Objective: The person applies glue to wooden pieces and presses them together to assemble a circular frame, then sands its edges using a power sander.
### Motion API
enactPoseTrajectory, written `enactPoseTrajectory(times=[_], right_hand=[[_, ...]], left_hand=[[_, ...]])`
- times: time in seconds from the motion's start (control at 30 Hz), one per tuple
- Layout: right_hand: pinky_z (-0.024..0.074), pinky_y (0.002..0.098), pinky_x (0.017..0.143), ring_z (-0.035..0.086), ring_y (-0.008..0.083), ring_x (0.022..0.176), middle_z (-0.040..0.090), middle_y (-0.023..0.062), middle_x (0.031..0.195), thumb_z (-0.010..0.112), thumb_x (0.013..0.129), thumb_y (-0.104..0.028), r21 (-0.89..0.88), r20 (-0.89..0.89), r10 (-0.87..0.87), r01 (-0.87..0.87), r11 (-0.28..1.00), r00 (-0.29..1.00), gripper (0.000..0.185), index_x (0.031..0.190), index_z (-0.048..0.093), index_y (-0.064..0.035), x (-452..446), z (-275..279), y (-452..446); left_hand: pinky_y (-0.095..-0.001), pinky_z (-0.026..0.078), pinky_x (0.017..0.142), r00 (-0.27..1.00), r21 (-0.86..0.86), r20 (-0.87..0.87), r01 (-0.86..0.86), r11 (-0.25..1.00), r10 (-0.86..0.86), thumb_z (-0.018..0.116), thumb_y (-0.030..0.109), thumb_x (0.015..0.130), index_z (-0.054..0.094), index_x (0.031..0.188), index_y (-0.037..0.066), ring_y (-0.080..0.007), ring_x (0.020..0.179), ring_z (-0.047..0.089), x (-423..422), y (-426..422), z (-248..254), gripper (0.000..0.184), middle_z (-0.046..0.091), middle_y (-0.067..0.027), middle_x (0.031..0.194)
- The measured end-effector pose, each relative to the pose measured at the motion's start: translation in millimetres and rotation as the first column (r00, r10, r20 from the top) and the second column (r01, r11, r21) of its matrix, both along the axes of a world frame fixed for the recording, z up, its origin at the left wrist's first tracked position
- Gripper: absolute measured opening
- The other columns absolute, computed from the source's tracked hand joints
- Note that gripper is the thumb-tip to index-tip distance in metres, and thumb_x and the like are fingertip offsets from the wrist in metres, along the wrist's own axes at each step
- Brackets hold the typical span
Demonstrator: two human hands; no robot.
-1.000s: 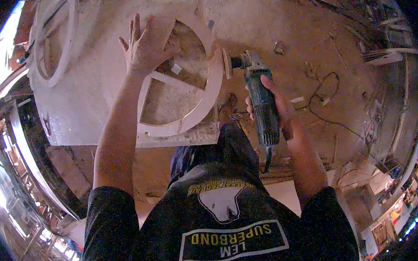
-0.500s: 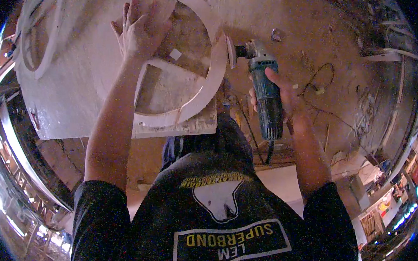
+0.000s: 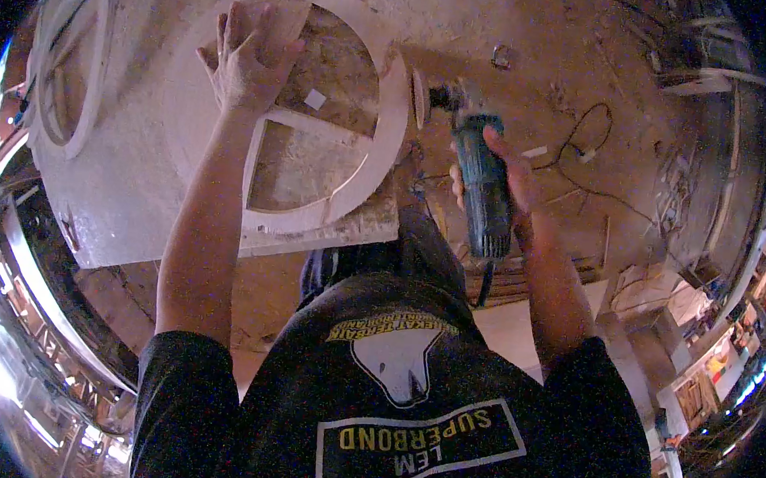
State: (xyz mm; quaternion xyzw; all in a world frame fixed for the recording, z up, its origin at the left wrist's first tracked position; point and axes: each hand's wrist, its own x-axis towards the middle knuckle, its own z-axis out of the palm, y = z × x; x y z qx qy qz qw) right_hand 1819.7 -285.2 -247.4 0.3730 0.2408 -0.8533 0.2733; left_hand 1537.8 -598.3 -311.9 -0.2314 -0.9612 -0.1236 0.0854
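Observation:
My right hand [image 3: 513, 179] is wrapped round the body of a dark teal angle grinder [image 3: 483, 179]. The grinder's disc [image 3: 420, 98] stands on edge at the outer right side of a round wooden ring frame [image 3: 392, 115]; whether it touches the rim I cannot tell. My left hand [image 3: 251, 65] lies flat with spread fingers on the upper left part of the frame, over a solid panel inside the ring. A crossbar [image 3: 320, 126] divides the ring's opening. Under the frame is a pale board [image 3: 136, 213].
Another ring-shaped frame [image 3: 53, 65] lies at the far left of the board. A small white scrap [image 3: 315, 99] shows through the ring's opening. A thin cable [image 3: 576, 146] curls on the dusty floor at right, with wood strips near the right edge.
The view has shifted slightly. My right hand and the grinder sit a little further left and lower, with the disc still beside the ring's right edge. My left hand stays on the frame.

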Motion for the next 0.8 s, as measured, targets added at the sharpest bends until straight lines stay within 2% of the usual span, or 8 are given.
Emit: enactPoseTrajectory(times=[0.07,0.17,0.27,0.37,0.57,0.67,0.8], right_hand=[[0.0627,0.0378,0.063,0.072,0.0242,0.073,0.07,0.0132,0.089,0.067,0.091,-0.064,0.039,0.032,0.029,-0.031,0.999,0.999,0.069,0.127,0.057,-0.0054,-25,1,11],[0.063,0.0379,0.063,0.072,0.0227,0.072,0.071,0.0123,0.088,0.067,0.091,-0.064,0.124,-0.021,0.153,-0.149,0.981,0.988,0.069,0.127,0.057,-0.0061,-46,-4,25],[0.0625,0.0379,0.063,0.072,0.022,0.072,0.07,0.0121,0.087,0.066,0.091,-0.063,0.081,-0.046,0.138,-0.134,0.988,0.989,0.067,0.126,0.058,-0.0067,-47,-2,23],[0.0616,0.0374,0.061,0.071,0.0225,0.071,0.07,0.0117,0.087,0.066,0.092,-0.063,0.177,-0.039,0.168,-0.158,0.971,0.985,0.066,0.125,0.058,-0.0067,-39,4,18],[0.0611,0.0383,0.063,0.071,0.0242,0.071,0.071,0.0116,0.088,0.066,0.091,-0.065,0.163,-0.041,0.099,-0.091,0.982,0.994,0.069,0.125,0.059,-0.0049,-7,2,-2],[0.061,0.0392,0.064,0.071,0.025,0.072,0.071,0.0129,0.09,0.066,0.091,-0.065,0.178,-0.003,0.044,-0.043,0.983,0.999,0.07,0.125,0.058,-0.0044,8,3,-15],[0.0606,0.0391,0.065,0.072,0.0261,0.073,0.072,0.0137,0.092,0.066,0.092,-0.064,0.128,-0.053,-0.01,0.017,0.992,0.999,0.069,0.126,0.059,-0.0041,20,5,-28]], left_hand=[[-0.0659,0.004,0.123,1.0,0.032,-0.006,0.009,0.999,-0.009,0.065,0.072,0.086,0.05,0.153,0.037,-0.0295,0.158,0.02,-1,-1,-3,0.078,0.028,-0.007,0.17],[-0.0665,0.004,0.123,1.0,0.029,-0.016,0.002,1.0,-0.001,0.067,0.071,0.085,0.053,0.151,0.037,-0.0292,0.158,0.021,-4,-4,-11,0.076,0.03,-0.0072,0.169],[-0.0671,0.004,0.123,1.0,0.041,0.007,-0.009,0.999,0.009,0.068,0.071,0.085,0.055,0.15,0.036,-0.0292,0.158,0.022,-1,0,-5,0.075,0.03,-0.0069,0.169],[-0.0672,0.005,0.123,0.999,-0.011,0.006,-0.043,0.999,0.043,0.068,0.07,0.084,0.055,0.15,0.036,-0.029,0.158,0.022,3,5,3,0.075,0.029,-0.0068,0.17],[-0.0664,0.008,0.123,0.999,-0.069,-0.013,-0.031,0.997,0.03,0.066,0.072,0.085,0.055,0.15,0.035,-0.0295,0.158,0.02,2,5,4,0.076,0.028,-0.0072,0.17],[-0.0655,0.008,0.123,1.0,-0.03,-0.012,-0.018,0.999,0.018,0.065,0.073,0.085,0.055,0.149,0.035,-0.0299,0.158,0.02,0,4,1,0.075,0.028,-0.0072,0.17],[-0.0654,0.008,0.123,1.0,0.023,0.01,-0.003,1.0,0.002,0.066,0.074,0.084,0.054,0.149,0.038,-0.0297,0.158,0.021,1,5,2,0.076,0.028,-0.0071,0.17]])
